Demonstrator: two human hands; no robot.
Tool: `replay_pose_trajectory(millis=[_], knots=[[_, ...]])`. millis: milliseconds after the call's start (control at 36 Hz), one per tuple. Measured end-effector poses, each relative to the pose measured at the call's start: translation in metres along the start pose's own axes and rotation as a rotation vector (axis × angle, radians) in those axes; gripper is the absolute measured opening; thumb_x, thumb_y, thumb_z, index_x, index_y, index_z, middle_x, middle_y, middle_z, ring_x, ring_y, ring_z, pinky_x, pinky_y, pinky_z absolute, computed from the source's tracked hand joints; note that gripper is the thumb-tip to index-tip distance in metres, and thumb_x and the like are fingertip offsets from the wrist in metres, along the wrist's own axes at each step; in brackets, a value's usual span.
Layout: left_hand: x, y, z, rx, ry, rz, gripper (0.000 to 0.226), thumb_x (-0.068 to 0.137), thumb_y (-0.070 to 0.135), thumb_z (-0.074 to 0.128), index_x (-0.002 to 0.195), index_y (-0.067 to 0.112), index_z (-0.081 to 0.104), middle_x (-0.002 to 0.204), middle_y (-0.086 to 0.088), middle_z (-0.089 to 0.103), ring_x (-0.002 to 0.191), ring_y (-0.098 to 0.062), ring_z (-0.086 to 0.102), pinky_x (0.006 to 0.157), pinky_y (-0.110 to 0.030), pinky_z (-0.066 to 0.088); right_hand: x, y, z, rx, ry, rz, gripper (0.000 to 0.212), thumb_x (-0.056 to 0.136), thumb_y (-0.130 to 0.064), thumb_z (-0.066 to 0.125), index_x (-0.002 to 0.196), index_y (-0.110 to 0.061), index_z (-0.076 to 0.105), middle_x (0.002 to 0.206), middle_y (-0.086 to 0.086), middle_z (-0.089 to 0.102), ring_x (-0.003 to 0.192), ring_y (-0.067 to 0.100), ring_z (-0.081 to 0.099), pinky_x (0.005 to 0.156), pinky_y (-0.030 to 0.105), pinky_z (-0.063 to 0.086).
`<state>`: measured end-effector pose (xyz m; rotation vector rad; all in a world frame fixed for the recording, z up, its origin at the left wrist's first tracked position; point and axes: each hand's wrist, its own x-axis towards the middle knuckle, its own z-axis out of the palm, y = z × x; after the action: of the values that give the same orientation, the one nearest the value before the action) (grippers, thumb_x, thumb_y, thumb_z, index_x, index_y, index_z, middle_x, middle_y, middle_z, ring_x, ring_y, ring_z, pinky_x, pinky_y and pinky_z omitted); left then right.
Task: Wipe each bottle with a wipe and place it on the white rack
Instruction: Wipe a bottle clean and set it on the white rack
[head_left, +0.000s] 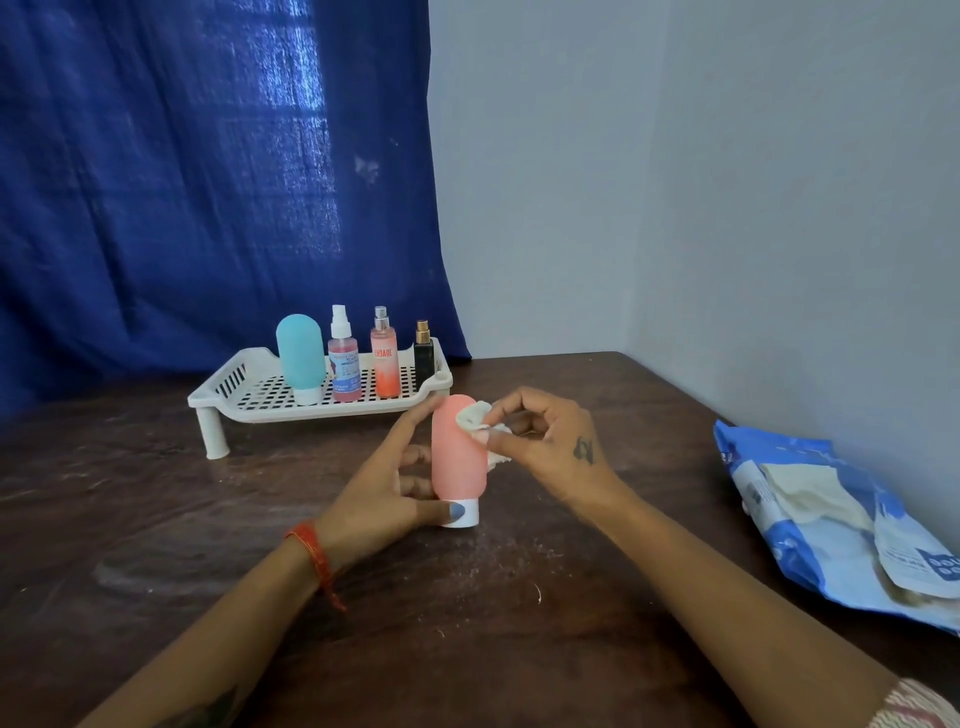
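**Pink bottle may tip while it is wiped**

In the middle of the frame the pink bottle (459, 457) stands upside down on its white cap (462, 517), on the brown table (156, 519). The left hand (387, 491) curls around its lower part, the thumb touching the cap. The right hand (545, 436) pinches a crumpled wipe (475, 418) against the bottle's top. The cap is a narrow base, so a strong push from the wipe could tilt the bottle if the left hand loosens. The white rack (249, 400), above left of centre, already holds four bottles; placing this one could knock the black bottle (424, 353) nearest to it.
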<state>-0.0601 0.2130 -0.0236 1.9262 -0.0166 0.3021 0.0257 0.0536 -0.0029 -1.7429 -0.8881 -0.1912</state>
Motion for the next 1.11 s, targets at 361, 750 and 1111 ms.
replay_pose_trajectory(millis=[361, 750, 1111], knots=[[-0.0053, 0.0057, 0.0026, 0.042, 0.029, 0.045, 0.105, 0.05, 0.027, 0.085, 0.133, 0.052, 0.026, 0.129, -0.003, 0.051, 0.104, -0.018, 0.061, 0.081, -0.029, 0.057, 0.0003, -0.0026, 0.0009, 0.062, 0.16, -0.184, 0.019, 0.079, -0.015, 0.074, 0.094, -0.019, 0.064, 0.089, -0.008, 0.068, 0.078, 0.006, 0.063, 0.068, 0.022, 0.054], [-0.0043, 0.0038, 0.0002, -0.117, -0.059, 0.037, 0.098, 0.063, -0.006, 0.08, 0.138, 0.036, 0.034, 0.128, 0.003, 0.058, 0.112, -0.014, 0.062, 0.088, -0.034, 0.055, -0.004, 0.0019, 0.0061, -0.453, 0.035, -0.769, 0.034, 0.088, -0.014, 0.042, 0.099, -0.012, 0.074, 0.107, 0.005, 0.069, 0.096, 0.021, 0.059, 0.085, 0.025, 0.046], [-0.0024, 0.0035, -0.0018, -0.044, -0.134, 0.023, 0.094, 0.059, 0.005, 0.083, 0.126, 0.054, 0.038, 0.132, 0.007, 0.056, 0.121, -0.011, 0.054, 0.098, -0.04, 0.049, 0.0032, 0.0013, 0.0064, -0.282, 0.13, -0.333, 0.027, 0.09, -0.024, 0.056, 0.111, -0.012, 0.069, 0.103, 0.005, 0.071, 0.092, 0.012, 0.064, 0.077, 0.007, 0.042]])
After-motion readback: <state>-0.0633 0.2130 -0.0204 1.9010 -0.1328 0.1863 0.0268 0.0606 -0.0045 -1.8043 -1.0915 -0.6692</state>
